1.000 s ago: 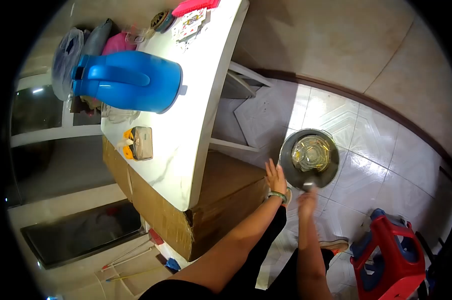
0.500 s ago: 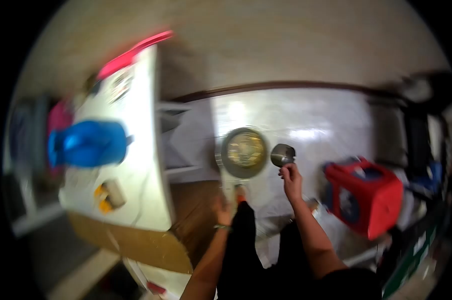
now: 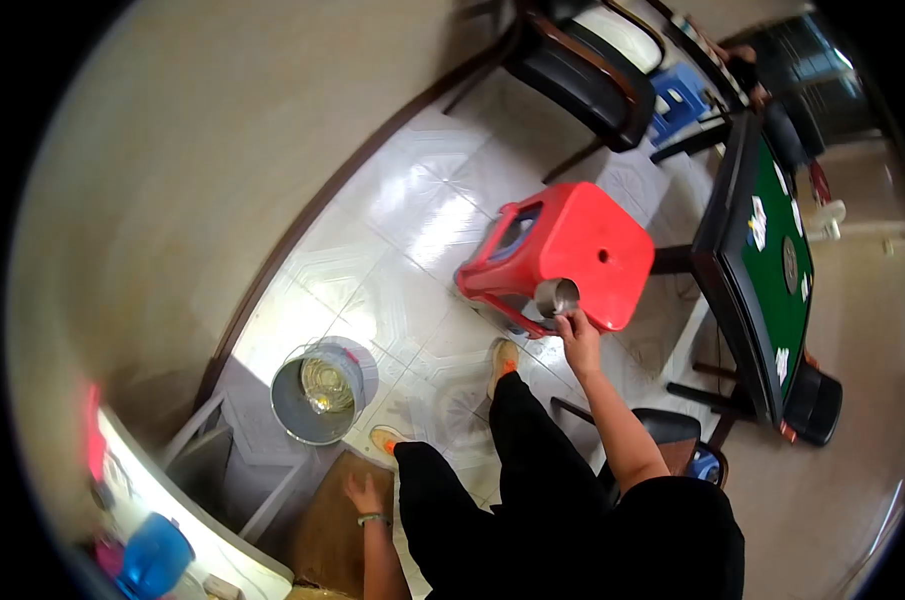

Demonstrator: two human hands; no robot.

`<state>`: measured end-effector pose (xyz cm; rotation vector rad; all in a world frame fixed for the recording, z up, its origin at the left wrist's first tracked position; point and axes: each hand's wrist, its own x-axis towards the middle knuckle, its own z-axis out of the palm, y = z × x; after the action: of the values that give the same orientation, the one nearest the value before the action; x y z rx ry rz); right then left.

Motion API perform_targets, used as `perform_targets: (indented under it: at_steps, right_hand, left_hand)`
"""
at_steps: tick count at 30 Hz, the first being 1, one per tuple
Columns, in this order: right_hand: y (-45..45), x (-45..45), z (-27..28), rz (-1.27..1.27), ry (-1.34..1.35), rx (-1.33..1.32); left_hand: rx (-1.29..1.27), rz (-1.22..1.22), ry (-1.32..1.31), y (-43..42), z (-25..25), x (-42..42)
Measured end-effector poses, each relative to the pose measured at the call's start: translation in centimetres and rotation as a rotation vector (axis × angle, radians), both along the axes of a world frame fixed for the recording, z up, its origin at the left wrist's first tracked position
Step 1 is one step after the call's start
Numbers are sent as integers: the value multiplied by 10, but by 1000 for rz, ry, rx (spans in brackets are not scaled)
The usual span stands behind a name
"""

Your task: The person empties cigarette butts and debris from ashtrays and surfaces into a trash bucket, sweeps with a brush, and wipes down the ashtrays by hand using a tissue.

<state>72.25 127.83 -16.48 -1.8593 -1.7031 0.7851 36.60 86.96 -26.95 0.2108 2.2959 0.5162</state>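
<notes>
The right hand (image 3: 578, 342) grasps a metal cup (image 3: 554, 298), with the fingers closed on its near side. The cup is held up in front of the red stool (image 3: 604, 232) and overlaps the near edge of its seat in the view. Whether the cup and the stool touch cannot be determined.

The left hand (image 3: 364, 494) is released. It holds nothing, its fingers are loosely spread, and a bracelet (image 3: 373, 518) encircles the wrist. It is positioned over the brown box (image 3: 320, 530); contact with the box cannot be confirmed.

The grey bucket (image 3: 290, 402) stands on the tiled floor (image 3: 412, 310), near the left shoe (image 3: 386, 438) and well apart from the cup. Shiny, clear contents with yellowish parts are visible inside it; their exact nature cannot be determined.

The white bench (image 3: 212, 545) is located at the lower left, beside the box. A blue jug (image 3: 155, 557) stands on it.

The red stool stands on the floor, forward of the right shoe (image 3: 504, 362). A black chair (image 3: 578, 85) is located beyond it, with a blue stool (image 3: 678, 103) beside the chair. At the right, a green-topped bench (image 3: 772, 285) carries several white cards (image 3: 758, 222).
</notes>
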Motion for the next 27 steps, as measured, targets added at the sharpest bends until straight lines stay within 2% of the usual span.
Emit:
perform_targets:
  at_steps: [2, 6, 8, 9, 10, 11, 12, 14, 15, 17, 18, 20, 23, 25, 26, 27]
  right_hand:
    - [16, 21, 8, -31, 166, -22]
    - [57, 81, -14, -57, -190, 127]
    - [70, 104, -21, -60, -329, 62]
    - [75, 98, -15, 33, -286, 155]
    - [77, 93, -13, 243, -285, 137]
    - [72, 71, -4, 376, -232, 68]
    - [64, 46, 4, 562, -183, 1]
    - [36, -6, 8, 852, -5, -105]
    - [20, -36, 21, 999, 86, -127]
    - [-10, -95, 42, 1277, 247, -97]
    - [-23, -117, 46, 1368, 204, -231]
    - [-47, -167, 50, 1536, 263, -164]
    - [-78, -260, 76, 1812, 318, -318]
    - [-87, -331, 94, 1820, 297, -440]
    - [-94, -379, 103, 1754, 223, -358]
    - [-103, -430, 70, 1659, 166, -99]
  left_hand:
    - [83, -132, -11, 36, -5, 10]
    - [186, -247, -149, 128, 12, 47]
    - [219, -388, 14, 149, -1, 68]
    - [208, -182, -260, 168, 14, 82]
    - [228, 53, -500, 195, 37, 91]
    - [238, -57, -534, 219, 64, 97]
    - [486, 1, -556, 219, 56, 114]
    - [747, 35, -882, 239, 84, 124]
    - [865, 111, -1006, 245, 108, 120]
    - [933, 318, -1132, 237, 141, 99]
    - [991, 397, -1195, 229, 150, 88]
    - [1040, 462, -1076, 193, 157, 59]
    - [1136, 575, -934, 123, 173, 4]
    - [1189, 646, -837, 75, 187, -27]
    - [1212, 680, -793, 46, 190, -40]
    - [1226, 710, -753, 21, 194, -51]
